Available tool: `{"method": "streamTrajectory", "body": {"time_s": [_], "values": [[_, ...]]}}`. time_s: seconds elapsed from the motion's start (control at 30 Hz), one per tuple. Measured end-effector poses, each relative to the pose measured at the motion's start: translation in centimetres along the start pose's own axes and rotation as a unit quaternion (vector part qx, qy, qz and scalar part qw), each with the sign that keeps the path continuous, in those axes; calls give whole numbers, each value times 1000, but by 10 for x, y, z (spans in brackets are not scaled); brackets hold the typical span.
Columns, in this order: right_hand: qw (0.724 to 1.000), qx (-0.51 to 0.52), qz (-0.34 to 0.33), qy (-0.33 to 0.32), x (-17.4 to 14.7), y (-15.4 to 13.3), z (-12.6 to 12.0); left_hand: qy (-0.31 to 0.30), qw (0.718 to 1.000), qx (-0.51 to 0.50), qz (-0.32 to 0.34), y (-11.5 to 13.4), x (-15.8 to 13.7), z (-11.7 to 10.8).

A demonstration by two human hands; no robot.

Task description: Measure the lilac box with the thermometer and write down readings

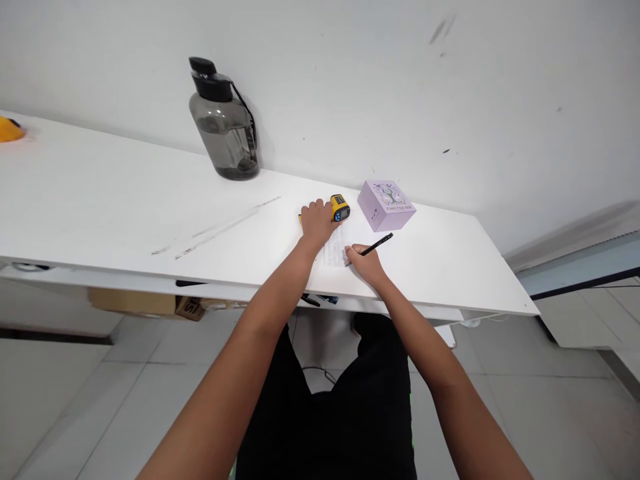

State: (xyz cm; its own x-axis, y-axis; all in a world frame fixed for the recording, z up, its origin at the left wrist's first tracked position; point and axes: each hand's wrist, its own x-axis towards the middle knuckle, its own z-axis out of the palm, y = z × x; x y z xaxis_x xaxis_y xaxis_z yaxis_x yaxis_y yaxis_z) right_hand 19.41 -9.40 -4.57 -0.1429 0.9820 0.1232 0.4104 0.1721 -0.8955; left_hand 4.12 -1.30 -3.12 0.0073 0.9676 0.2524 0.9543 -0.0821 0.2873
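My left hand (318, 223) is closed round a yellow and black infrared thermometer (341, 208) lying on the white table. Its small screen and blue buttons face me, while my fingers hide most of its handle. In my right hand (367, 263) is a black pen (378, 244), tilted with its top end up to the right. The pen's tip is hidden by my fingers over a small sheet of paper (335, 251) with rows of writing, too small to read. Both hands touch the paper's area, the left at its far edge, the right at its right side.
Just behind my right hand sits a lilac tea box (386, 205). A large grey see-through bottle (225, 127) with a black lid stands by the wall, left of my hands. Something orange (10, 130) is at the far left. Below the tabletop (125, 200) is a cardboard box (140, 302).
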Motion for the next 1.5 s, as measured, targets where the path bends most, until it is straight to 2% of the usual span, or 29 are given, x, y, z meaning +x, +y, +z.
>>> {"method": "streamTrajectory", "body": {"time_s": [0.53,1.1,1.33,1.5], "values": [[999,7,-5,46,-1,-3,0,1,1000,18,-2,0,-1,-1],[1000,-3,-6,25,-1,-2,0,-10,1000,14,6,0,0,0],[999,-12,-15,45,-1,-1,0,-22,1000,11,1,2,0,-1],[999,-17,-9,40,-1,-1,1,-6,1000,11,3,1,0,0]]}}
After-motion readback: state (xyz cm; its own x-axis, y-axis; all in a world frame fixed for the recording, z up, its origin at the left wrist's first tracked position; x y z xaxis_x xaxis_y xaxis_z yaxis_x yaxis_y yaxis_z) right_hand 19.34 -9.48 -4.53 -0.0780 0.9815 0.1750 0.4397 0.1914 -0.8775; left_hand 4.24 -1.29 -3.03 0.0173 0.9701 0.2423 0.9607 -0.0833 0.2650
